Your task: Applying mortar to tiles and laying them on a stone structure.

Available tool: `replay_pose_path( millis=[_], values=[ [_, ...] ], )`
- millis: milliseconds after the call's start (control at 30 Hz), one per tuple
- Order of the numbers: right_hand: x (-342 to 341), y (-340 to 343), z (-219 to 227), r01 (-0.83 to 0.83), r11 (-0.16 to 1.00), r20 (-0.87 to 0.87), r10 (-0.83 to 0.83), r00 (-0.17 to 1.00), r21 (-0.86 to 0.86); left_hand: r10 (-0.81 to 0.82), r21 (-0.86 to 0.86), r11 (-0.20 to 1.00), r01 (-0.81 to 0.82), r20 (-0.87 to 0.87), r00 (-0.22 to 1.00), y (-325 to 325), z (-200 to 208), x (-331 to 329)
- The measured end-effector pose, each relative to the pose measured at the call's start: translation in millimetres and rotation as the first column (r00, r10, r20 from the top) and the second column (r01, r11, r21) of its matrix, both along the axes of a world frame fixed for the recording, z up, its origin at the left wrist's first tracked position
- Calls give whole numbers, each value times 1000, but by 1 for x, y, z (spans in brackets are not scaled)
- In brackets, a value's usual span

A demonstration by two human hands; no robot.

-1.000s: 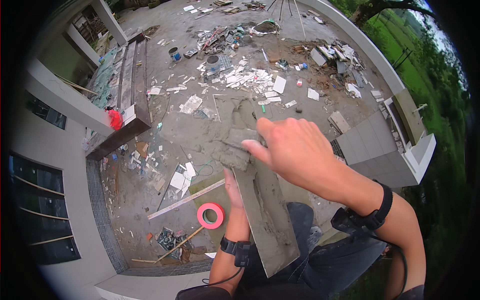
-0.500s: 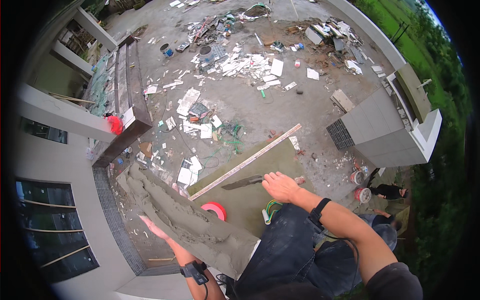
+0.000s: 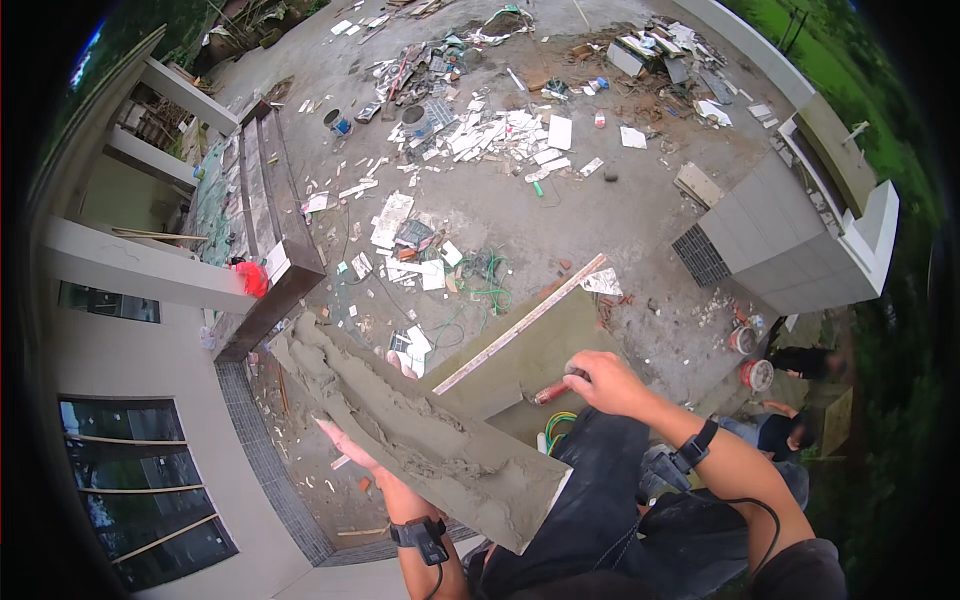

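A long tile (image 3: 410,430) with thick grey mortar spread over its upper face lies tilted across my front. My left hand (image 3: 345,442) holds it up from below; the palm is hidden, with fingers showing past its edges. To the right, my right hand (image 3: 607,383) is closed round a trowel (image 3: 552,392), of which only a short reddish-brown part shows. The trowel is apart from the tile, beyond its near right end. Below lies a mortar-smeared board (image 3: 580,335) with a long straight strip (image 3: 522,322) along its far edge. A green and yellow cord coil (image 3: 560,428) is beside my leg.
Broken white tiles (image 3: 500,135) and rubble are strewn over the concrete ground. Buckets (image 3: 757,375) stand at the right, near other people (image 3: 785,430). A tiled pillar (image 3: 790,220) rises at the right; a house wall with a window (image 3: 145,490) is at the left.
My right hand has moved right and nearer, turning the trowel so its long dark blade no longer shows. The tile has shifted right with my left hand and now hides the red ring.
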State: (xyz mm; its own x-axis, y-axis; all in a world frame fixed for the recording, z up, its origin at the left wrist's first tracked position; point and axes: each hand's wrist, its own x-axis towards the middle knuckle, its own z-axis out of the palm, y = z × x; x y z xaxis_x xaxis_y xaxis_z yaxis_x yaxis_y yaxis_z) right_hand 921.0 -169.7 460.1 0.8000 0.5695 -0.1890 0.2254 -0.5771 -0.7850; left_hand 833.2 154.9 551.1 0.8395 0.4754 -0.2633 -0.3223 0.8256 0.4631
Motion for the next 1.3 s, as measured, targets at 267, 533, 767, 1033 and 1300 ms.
replay_pose_path(
  millis=[267,533,767,1033,1300],
  values=[
    [32,-190,174,175,977,132,-159,978,-120,-255,-5,965,263,232,939,-86,55,125],
    [-42,-379,242,597,742,302,-519,800,-306,-442,246,893,376,337,831,-218,81,239],
    [-152,-439,125,841,484,18,-864,503,-242,-784,563,597,571,262,562,-342,48,293],
    [-205,-409,-20,949,300,-260,-928,266,-101,-998,565,-21,825,-67,21,-475,-63,330],
    [-225,-407,-91,996,84,-406,-911,78,1,-738,358,-639,681,-537,-409,-562,-182,304]
  ],
)
